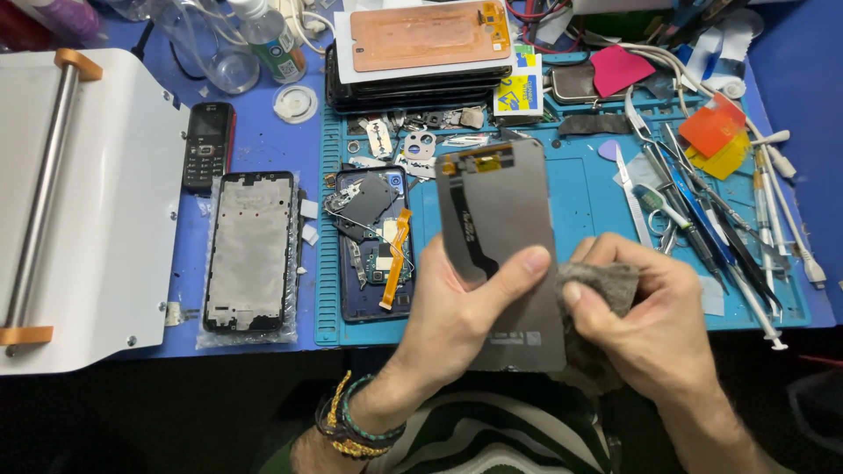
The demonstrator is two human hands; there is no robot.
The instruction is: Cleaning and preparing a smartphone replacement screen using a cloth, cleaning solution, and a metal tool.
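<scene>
In the head view, a flat grey phone screen panel [502, 254] is held up in the lower middle of the frame, over the near edge of the blue worktop [263, 140]. The left hand [457, 320] is closed on it, with the thumb pressed across its front and the fingers [430, 263] wrapped behind its left edge. The panel's long side runs up and away from the body, with its black and yellow ribbon cable at the top end. The right hand [654, 320] is closed on a small grey fuzzy cloth [606, 285], which is pinched tight and pressed to the panel's right edge. So the panel lies just left of the right hand's fingers, touching the cloth. An opened dark phone body [373, 241] lies on the teal mat [588, 193] behind.
</scene>
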